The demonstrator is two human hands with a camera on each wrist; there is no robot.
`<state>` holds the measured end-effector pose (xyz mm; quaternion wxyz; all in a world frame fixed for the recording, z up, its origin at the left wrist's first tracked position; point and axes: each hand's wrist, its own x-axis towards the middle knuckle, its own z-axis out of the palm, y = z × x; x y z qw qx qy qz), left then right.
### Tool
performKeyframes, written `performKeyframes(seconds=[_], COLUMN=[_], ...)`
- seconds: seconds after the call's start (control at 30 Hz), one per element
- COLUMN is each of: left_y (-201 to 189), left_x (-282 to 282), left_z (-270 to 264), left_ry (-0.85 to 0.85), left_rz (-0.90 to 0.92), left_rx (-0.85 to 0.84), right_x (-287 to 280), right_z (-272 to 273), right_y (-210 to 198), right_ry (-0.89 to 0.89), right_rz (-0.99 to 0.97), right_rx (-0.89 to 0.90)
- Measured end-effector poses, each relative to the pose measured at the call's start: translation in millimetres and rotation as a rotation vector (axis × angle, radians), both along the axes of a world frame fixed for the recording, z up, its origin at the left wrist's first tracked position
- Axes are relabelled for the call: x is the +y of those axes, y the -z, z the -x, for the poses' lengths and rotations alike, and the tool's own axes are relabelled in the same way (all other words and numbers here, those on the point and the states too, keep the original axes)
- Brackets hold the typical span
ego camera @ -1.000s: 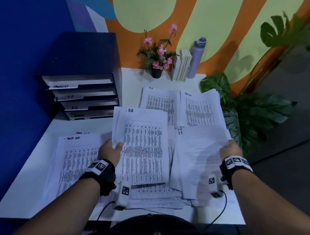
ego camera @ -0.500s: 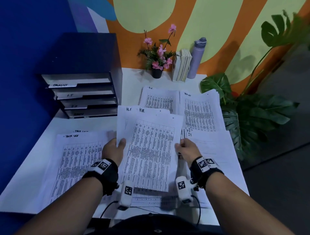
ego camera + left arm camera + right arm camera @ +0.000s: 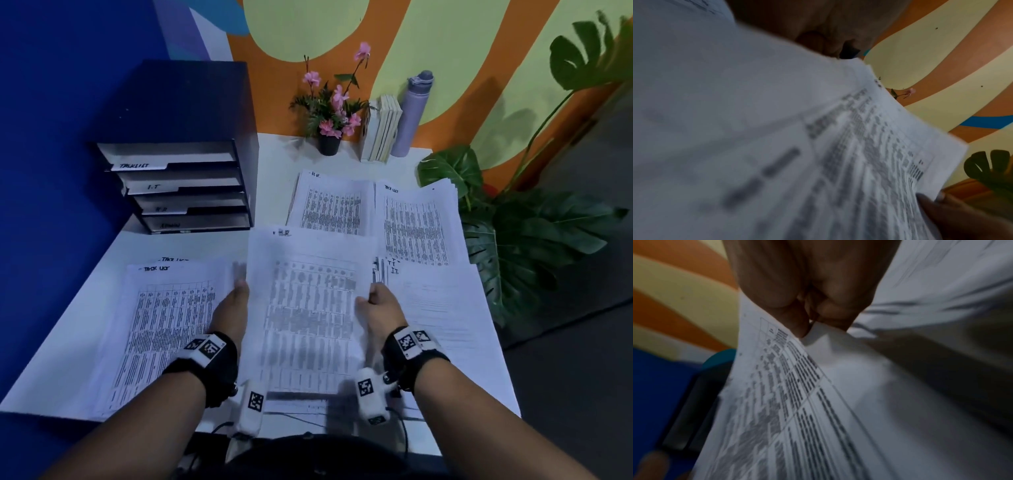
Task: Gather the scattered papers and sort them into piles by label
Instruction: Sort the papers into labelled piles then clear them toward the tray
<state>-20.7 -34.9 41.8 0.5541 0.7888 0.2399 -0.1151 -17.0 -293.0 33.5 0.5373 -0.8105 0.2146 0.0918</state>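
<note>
I hold a small stack of printed sheets labelled H.R. (image 3: 308, 308) upright-tilted above the desk. My left hand (image 3: 233, 305) grips its left edge and my right hand (image 3: 376, 305) pinches its right edge. The right wrist view shows my right hand (image 3: 807, 318) pinching the H.R. sheets (image 3: 787, 394). In the left wrist view the H.R. sheets (image 3: 818, 146) fill the frame, blurred. On the desk lie a TASK LIST pile (image 3: 161, 325) at left, an H.R. pile (image 3: 330, 205) at the back, another TASK LIST pile (image 3: 416, 222) beside it, and an I.T. pile (image 3: 442, 308) at right.
A dark drawer unit (image 3: 181, 185) with labelled trays stands at the back left of the white desk (image 3: 274, 164). A flower pot (image 3: 329, 144), upright books (image 3: 380, 130) and a purple bottle (image 3: 412, 113) line the back wall. Leafy plants (image 3: 531, 240) crowd the right edge.
My right hand left the right-hand papers, came to the H.R. sheets and took their right edge. The fanned sheets have been squared into one stack between both hands.
</note>
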Motion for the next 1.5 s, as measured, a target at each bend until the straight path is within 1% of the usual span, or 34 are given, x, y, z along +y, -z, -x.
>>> performKeyframes(seconds=[0.1,0.2,0.37,0.47,0.53,0.63,0.73,0.83,0.87,0.9,0.97,1.0,1.07,1.13,1.2,1.23,1.3,1.37,1.43,1.5], left_y=[0.1,4.3,16.4,18.3,15.9,10.6,11.3,13.7,13.7,12.8,12.2,9.9,6.8,4.9,5.1,5.1,5.6,6.3,7.8,10.3], left_x=[5.1,21.4,58.6,70.5,69.9,58.1,44.4,35.3,32.2,28.9,24.6,23.0,23.6,26.8,30.1,31.4,33.4,34.3,36.9,42.3], left_z=[5.7,5.0,2.7,8.7,13.0,17.9,17.6,17.4,18.5,19.4,18.7,16.9,12.3,5.4,-1.0,-3.8,-6.6,-6.1,-4.1,-1.5], left_ry=[0.075,0.017,-0.088,-0.104,-0.077,0.022,0.096,0.136,0.171,0.217,0.276,0.256,0.14,0.046,0.013,0.005,-0.004,-0.004,-0.013,-0.019], left_rz=[-0.153,-0.225,-0.317,-0.328,-0.308,-0.236,-0.123,0.011,0.03,0.033,-0.044,-0.09,-0.104,-0.074,-0.037,-0.011,0.068,0.106,0.062,0.017], left_rx=[-0.069,-0.046,0.064,0.059,0.032,-0.026,-0.056,0.002,0.028,0.046,0.055,0.035,-0.018,-0.06,-0.088,-0.097,-0.081,-0.082,-0.103,-0.107], right_x=[33.7,51.6,75.4,85.2,85.5,77.7,64.3,49.5,44.9,41.3,37.7,37.3,38.9,43.4,48.0,49.0,47.3,40.9,33.5,26.0], right_z=[5.2,7.0,20.9,22.4,19.2,10.6,0.1,-3.5,-4.3,-4.8,-5.7,-6.1,-4.8,-3.5,-4.1,-6.6,-16.8,-33.9,-55.9,-80.3], right_y=[-14.8,-22.1,-16.5,-8.7,-8.0,-5.1,2.5,9.4,11.6,12.6,11.4,10.2,7.1,7.6,9.1,9.2,6.3,-1.8,-12.2,-22.5], right_ry=[-0.068,-0.154,-0.459,-0.502,-0.488,-0.422,-0.246,-0.144,-0.118,-0.087,-0.023,-0.008,-0.036,-0.112,-0.156,-0.154,-0.114,-0.045,-0.012,-0.009], right_rz=[-0.02,-0.082,-0.063,-0.041,-0.046,-0.03,-0.04,-0.003,0.015,0.022,-0.001,-0.013,-0.046,-0.08,-0.136,-0.134,-0.077,-0.065,-0.082,-0.023], right_rx=[-0.064,-0.081,-0.041,-0.043,-0.046,-0.08,-0.099,-0.088,-0.087,-0.097,-0.129,-0.135,-0.114,-0.025,0.053,0.057,0.007,-0.039,-0.092,-0.149])
